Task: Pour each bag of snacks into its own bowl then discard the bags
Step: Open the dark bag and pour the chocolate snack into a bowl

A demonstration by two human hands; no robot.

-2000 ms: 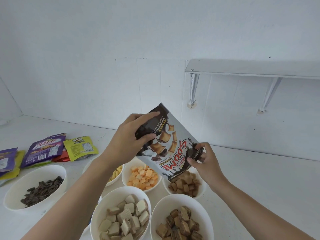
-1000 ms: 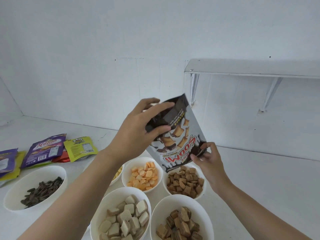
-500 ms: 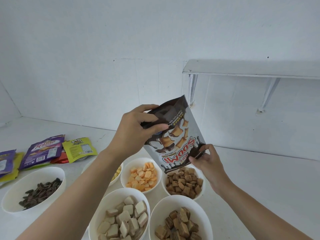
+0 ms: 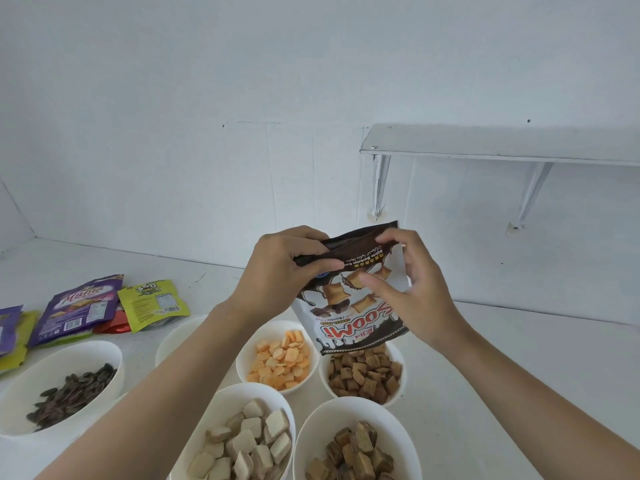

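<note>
Pinching the upended snack bag point(image 4: 349, 317), left hand point(image 4: 280, 271) and right hand point(image 4: 415, 292) held it above its bowl point(image 4: 401, 359), probably to drain crumbs.

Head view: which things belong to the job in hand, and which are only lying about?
In the job: brown snack bag, gripped by left hand and right hand; bowl of brown pillows beneath it.
Lying about: purple bag, green bag, seed bowl, orange cracker bowl, wall shelf.
</note>
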